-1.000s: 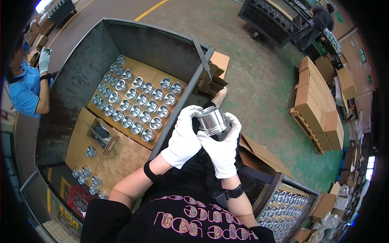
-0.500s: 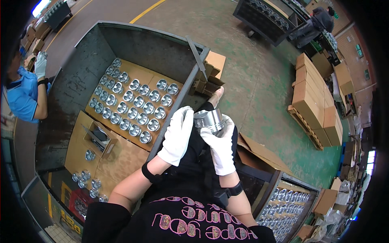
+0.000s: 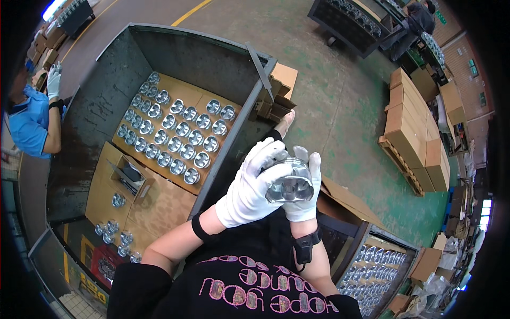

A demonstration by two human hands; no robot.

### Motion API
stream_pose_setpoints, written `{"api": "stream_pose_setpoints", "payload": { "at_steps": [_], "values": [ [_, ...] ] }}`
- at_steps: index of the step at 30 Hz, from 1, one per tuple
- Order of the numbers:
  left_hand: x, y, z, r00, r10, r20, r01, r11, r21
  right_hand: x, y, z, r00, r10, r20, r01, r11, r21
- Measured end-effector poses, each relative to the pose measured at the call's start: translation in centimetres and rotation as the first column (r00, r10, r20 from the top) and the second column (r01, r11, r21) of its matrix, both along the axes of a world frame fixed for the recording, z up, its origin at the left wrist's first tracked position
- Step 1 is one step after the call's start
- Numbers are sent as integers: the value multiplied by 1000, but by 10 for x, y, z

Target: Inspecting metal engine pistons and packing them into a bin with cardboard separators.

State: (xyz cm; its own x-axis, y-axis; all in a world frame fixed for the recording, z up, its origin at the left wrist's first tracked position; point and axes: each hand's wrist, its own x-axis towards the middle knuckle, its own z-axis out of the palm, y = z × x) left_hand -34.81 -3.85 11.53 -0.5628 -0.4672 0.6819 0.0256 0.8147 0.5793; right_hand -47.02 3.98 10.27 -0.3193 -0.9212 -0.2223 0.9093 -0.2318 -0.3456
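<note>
A shiny metal engine piston (image 3: 290, 188) is held in front of my body, its hollow side with the inner bosses tilted up toward me. My left hand (image 3: 249, 186), in a white glove, wraps its fingers over the piston's left and far side. Behind and to the right, my right hand (image 3: 311, 204), gloved too, grips it, with fingertips rising past its far edge; part of that palm is hidden by the piston. Several similar pistons (image 3: 182, 129) stand in rows on a cardboard sheet (image 3: 204, 101) inside a dark metal bin at my left.
The bin's wall (image 3: 234, 125) runs close beside my left arm. In it lie a small cardboard box (image 3: 139, 183) and more loose pistons. At lower right stands another bin of pistons (image 3: 372, 271). Stacked cartons (image 3: 411, 127) sit on a pallet. A co-worker's blue sleeve (image 3: 37, 125) shows far left.
The piston has been turned from lying sideways to hollow side up, and sits slightly lower and to the right. My left hand has moved right and closed over it.
</note>
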Motion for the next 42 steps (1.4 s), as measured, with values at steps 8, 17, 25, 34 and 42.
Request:
{"api": "stream_pose_setpoints", "payload": {
  "at_steps": [8, 17, 25, 34, 42],
  "values": [
    [1, 1, -6, 986, 133, 105, -162, 919, 360, 20, -15, 0, 980, 48, 195, -72, 990, 119],
    [1, 4, 0, 960, 228, 160, -258, 943, 209, 20, -4, -49, 941, 170, -293, -105, 969, 225],
    [9, -5, -17, 970, 129, 204, -201, 902, 383, 22, -26, 6, 999, 43, 33, -50, 966, 253],
    [9, -17, -21, 992, -50, 116, -47, 707, 705, 17, -31, 2, 993, 39, 108, -68, 957, 281],
    [11, -24, 5, 972, 123, 203, -185, 927, 326, 15, -46, -10, 963, 191, 192, -207, 976, 71]
  ]
}}
